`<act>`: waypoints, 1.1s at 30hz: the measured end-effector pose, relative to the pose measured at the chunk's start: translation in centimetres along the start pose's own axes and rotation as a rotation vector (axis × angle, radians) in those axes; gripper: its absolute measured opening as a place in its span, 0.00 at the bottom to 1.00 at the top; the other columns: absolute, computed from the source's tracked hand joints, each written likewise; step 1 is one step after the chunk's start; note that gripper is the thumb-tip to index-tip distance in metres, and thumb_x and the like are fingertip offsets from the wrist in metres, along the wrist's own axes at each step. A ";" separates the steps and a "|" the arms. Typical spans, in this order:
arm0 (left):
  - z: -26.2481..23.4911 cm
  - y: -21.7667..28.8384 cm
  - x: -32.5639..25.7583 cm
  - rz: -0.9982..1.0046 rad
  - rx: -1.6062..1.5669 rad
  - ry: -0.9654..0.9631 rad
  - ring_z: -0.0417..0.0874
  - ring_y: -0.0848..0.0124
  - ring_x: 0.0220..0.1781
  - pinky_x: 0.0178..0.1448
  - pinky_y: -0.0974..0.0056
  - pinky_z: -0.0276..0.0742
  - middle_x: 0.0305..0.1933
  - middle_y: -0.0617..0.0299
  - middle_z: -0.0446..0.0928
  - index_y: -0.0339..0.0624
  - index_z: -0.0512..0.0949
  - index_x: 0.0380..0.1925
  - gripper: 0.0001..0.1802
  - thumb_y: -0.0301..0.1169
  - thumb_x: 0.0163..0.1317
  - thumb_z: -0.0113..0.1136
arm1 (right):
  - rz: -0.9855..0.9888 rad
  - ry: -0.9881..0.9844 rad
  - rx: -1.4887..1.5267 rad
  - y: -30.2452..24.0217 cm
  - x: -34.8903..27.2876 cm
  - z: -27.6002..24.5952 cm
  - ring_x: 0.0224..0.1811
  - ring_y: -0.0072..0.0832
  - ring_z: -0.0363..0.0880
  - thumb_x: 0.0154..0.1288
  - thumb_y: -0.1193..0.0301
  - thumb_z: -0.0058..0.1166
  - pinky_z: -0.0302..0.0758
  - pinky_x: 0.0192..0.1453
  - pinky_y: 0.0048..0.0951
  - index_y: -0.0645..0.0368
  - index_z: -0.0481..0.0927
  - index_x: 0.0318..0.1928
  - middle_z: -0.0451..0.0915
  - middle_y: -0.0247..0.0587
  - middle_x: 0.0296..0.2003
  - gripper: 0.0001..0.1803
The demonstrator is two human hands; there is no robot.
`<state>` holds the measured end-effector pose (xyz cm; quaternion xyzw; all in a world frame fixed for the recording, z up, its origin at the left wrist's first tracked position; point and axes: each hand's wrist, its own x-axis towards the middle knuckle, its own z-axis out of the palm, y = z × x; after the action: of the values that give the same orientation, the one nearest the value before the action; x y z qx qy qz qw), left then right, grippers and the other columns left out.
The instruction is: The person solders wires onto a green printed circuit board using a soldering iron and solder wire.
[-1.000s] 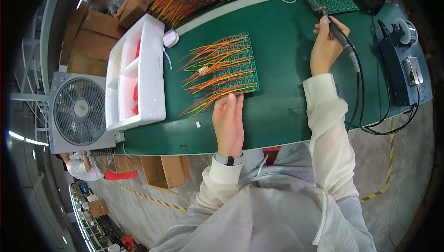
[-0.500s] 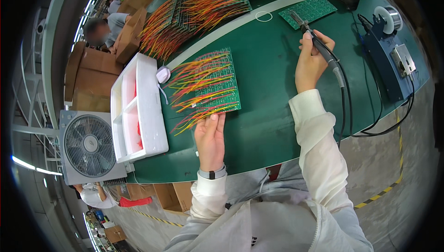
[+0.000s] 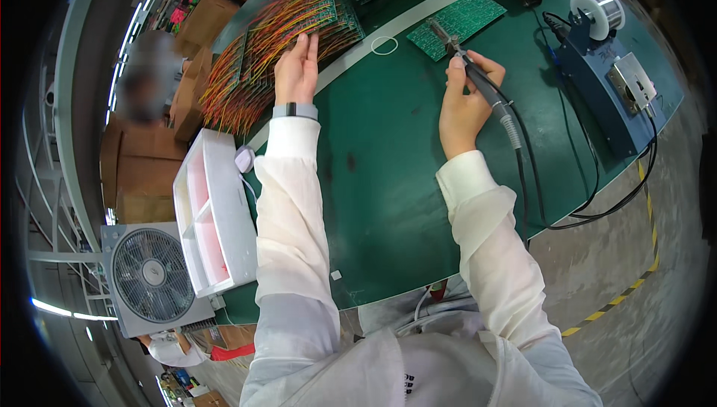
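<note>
My left hand (image 3: 297,75) reaches to the pile at the back left, its fingers closed on the near edge of a green circuit board (image 3: 323,2) with red and yellow wires. This board lies over other wired boards (image 3: 224,92), and the wires partly hide where the fingers meet it. In my right hand (image 3: 467,101) is a grey soldering iron (image 3: 485,86) with cables trailing toward me. Its metal front end hovers over or rests near a bare green circuit board (image 3: 464,20); I cannot tell whether it touches.
At the right stands a blue soldering unit (image 3: 601,89) with a solder wire spool (image 3: 599,15). A white foam box (image 3: 216,216) with compartments and a box fan (image 3: 153,276) are at the left. A white ring (image 3: 385,46) lies on the green table (image 3: 388,183). Another person (image 3: 149,78) sits beyond.
My left hand has carried the wired circuit board from the table's middle up to the pile at the back left. The right hand still holds the soldering iron; the whole view has shifted somewhat.
</note>
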<state>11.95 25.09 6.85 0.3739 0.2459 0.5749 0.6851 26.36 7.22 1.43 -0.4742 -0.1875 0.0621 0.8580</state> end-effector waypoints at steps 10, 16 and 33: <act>-0.6 -0.8 2.8 -0.123 0.128 0.056 0.74 0.65 0.43 0.59 0.60 0.68 0.40 0.49 0.70 0.23 0.66 0.38 0.10 0.15 0.55 0.48 | 0.061 0.023 0.003 -0.5 0.3 -0.3 0.25 0.15 0.68 0.56 0.72 0.51 0.67 0.34 0.19 0.63 0.66 0.38 0.71 0.36 0.30 0.12; -0.2 2.8 3.3 -0.395 0.405 -0.031 0.73 0.62 0.48 0.52 0.71 0.75 0.43 0.48 0.70 0.21 0.67 0.38 0.11 0.19 0.56 0.50 | 0.093 0.033 0.005 -0.5 0.2 -0.1 0.25 0.16 0.68 0.56 0.73 0.52 0.68 0.34 0.19 0.63 0.66 0.38 0.71 0.36 0.30 0.12; 9.5 -3.5 13.0 -0.362 0.754 -0.254 0.75 0.64 0.41 0.46 0.66 0.74 0.37 0.52 0.72 0.29 0.66 0.40 0.12 0.28 0.60 0.48 | 0.081 0.002 -0.018 -0.3 0.3 -0.6 0.30 0.18 0.69 0.55 0.75 0.51 0.68 0.34 0.18 0.64 0.64 0.40 0.68 0.39 0.35 0.14</act>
<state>24.21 35.37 10.94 0.6163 0.4140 0.2652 0.6152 26.83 6.65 1.42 -0.4890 -0.1679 0.0947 0.8507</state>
